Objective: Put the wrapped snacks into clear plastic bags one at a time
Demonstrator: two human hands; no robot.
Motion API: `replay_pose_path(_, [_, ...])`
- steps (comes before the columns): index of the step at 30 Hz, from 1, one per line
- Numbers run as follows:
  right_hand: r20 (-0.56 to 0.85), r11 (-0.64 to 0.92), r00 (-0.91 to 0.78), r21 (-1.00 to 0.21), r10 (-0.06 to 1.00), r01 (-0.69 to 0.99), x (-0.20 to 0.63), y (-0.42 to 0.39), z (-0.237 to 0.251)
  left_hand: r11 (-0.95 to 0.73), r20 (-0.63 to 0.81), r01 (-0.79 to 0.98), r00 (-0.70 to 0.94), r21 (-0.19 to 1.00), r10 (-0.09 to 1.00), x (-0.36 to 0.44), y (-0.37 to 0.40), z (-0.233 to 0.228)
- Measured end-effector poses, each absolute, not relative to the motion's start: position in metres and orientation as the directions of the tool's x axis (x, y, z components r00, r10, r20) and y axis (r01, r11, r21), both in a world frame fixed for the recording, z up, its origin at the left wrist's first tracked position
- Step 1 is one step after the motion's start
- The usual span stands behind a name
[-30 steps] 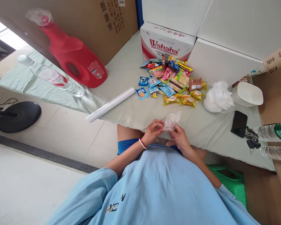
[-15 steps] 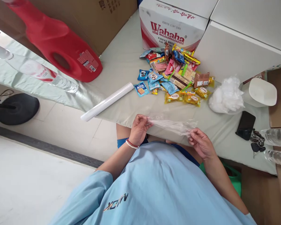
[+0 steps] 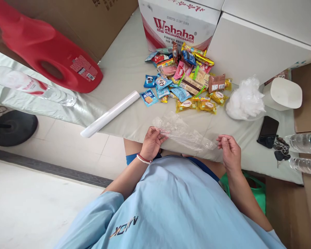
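Note:
A crumpled piece of clear plastic film [image 3: 186, 136] stretches over the table's front edge, just above my lap. My left hand [image 3: 150, 141] pinches its left end between thumb and fingers. Beside the film's right end is my right hand [image 3: 230, 150], with its fingers loosely curled and a small gap between them and the plastic. Whether the film is a bag or a single sheet I cannot tell. Beyond it lies a heap of small wrapped snacks [image 3: 191, 86] in several colours.
A white roll [image 3: 110, 114] lies left of the snacks, near a red jug [image 3: 54, 58] and a water bottle [image 3: 28, 84]. To the right are a bundle of crumpled white plastic [image 3: 246, 100], a white container [image 3: 285, 93], a phone [image 3: 268, 131] and keys [image 3: 282, 150]. Boxes [image 3: 176, 27] stand behind.
My right hand has come off the film's right end and moved slightly right. The film has spread wider and hangs looser from my left hand. The camera view has shifted a little.

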State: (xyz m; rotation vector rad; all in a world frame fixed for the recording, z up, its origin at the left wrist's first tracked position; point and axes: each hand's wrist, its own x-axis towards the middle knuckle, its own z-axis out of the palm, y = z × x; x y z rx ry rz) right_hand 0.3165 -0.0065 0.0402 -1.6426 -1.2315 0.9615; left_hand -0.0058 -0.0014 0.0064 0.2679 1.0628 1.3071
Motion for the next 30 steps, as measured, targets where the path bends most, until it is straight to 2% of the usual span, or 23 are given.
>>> replay_pose_path(4, [-0.201,-0.173,-0.019,-0.883,0.979,0.437,0.309,-0.006,0.037,0.298,-0.421,-0.601,-0.07,0.741,0.905,0.0,-0.002,0.01])
replay_pose_path(6, [-0.231,-0.181,-0.064,-0.881,0.971,0.437,0.303,-0.006,0.037,0.285,-0.389,-0.595,-0.05,0.751,0.92,0.005,0.004,0.011])
replay_pose_path(8, [-0.144,-0.125,-0.014,-0.898,0.989,0.422,0.298,-0.008,0.043,0.253,-0.349,-0.58,-0.057,0.774,0.936,0.009,0.015,0.011])
replay_pose_path(10, [0.042,0.007,0.066,-0.885,0.997,0.466,0.295,-0.009,0.056,0.199,-0.307,-0.521,-0.128,0.83,0.943,0.011,0.03,0.011])
replay_pose_path(13, [0.267,0.2,0.022,-0.771,0.963,0.604,0.29,-0.013,0.074,0.126,-0.23,-0.267,-0.409,0.956,0.883,0.015,0.043,0.014])
replay_pose_path(15, [0.268,0.267,-0.099,-0.719,0.958,0.642,0.281,-0.015,0.077,0.126,-0.155,-0.094,-0.477,0.988,0.865,0.02,0.039,0.018])
replay_pose_path(16, [0.237,0.288,-0.167,-0.711,0.957,0.641,0.274,-0.016,0.075,0.134,-0.145,-0.056,-0.422,0.989,0.895,0.025,0.034,0.02])
replay_pose_path(18, [0.166,0.315,-0.286,-0.717,0.944,0.622,0.256,-0.018,0.065,0.17,-0.179,-0.061,-0.192,0.983,0.965,0.038,0.021,0.023])
replay_pose_path(20, [0.117,0.336,-0.374,-0.727,0.92,0.598,0.239,-0.019,0.054,0.243,-0.245,-0.071,-0.027,0.967,0.969,0.053,0.009,0.021])
replay_pose_path(22, [0.089,0.375,-0.471,-0.74,0.878,0.559,0.227,-0.018,0.047,0.328,-0.331,-0.086,-0.027,0.941,0.943,0.063,0.006,0.016])
replay_pose_path(25, [0.1,0.432,-0.57,-0.76,0.816,0.485,0.224,-0.012,0.049,0.405,-0.432,-0.215,-0.094,0.888,0.897,0.064,0.015,0.009])
replay_pose_path(28, [0.12,0.362,-0.414,-0.731,0.903,0.579,0.238,0.002,0.057,0.422,-0.466,-0.363,-0.039,0.831,0.884,0.049,0.026,0.012])
replay_pose_path(30, [0.04,0.236,-0.275,-0.642,0.961,0.729,0.252,0.011,0.056,0.445,-0.493,-0.42,-0.005,0.791,0.87,0.034,0.028,0.018])
